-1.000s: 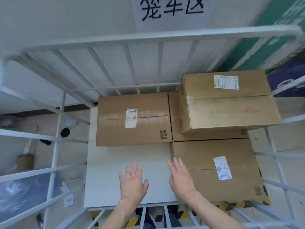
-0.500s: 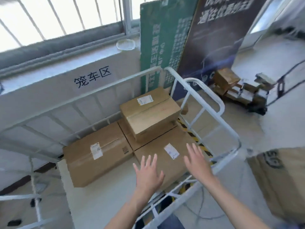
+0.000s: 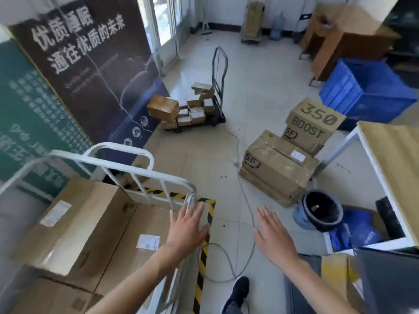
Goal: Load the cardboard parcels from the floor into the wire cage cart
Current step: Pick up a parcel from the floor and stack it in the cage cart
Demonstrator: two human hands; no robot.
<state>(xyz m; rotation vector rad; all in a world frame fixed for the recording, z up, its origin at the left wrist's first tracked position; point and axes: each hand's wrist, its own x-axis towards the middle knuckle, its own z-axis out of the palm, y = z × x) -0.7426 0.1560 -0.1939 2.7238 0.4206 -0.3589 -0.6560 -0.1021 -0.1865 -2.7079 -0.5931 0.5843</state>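
The white wire cage cart (image 3: 127,160) fills the lower left, with several cardboard parcels (image 3: 86,225) stacked inside. On the tiled floor to the right lie a large taped SF parcel (image 3: 275,167) and, behind it, a box printed "350 BOOST" (image 3: 314,123). My left hand (image 3: 188,227) hovers flat, fingers apart, over the cart's right corner and holds nothing. My right hand (image 3: 273,234) is spread open above the bare floor, a good reach short of the SF parcel.
A flat trolley (image 3: 199,109) carries several small boxes at mid-floor. A grey cable (image 3: 246,200) trails across the tiles. A dark bucket (image 3: 319,210) stands beside a white table (image 3: 390,159). A blue crate (image 3: 367,91) sits farther right. Yellow-black tape (image 3: 204,252) marks the floor.
My view has swung right, from looking down into the cage cart to the open floor with the parcels. Both hands have left the cart's interior and stay spread and empty.
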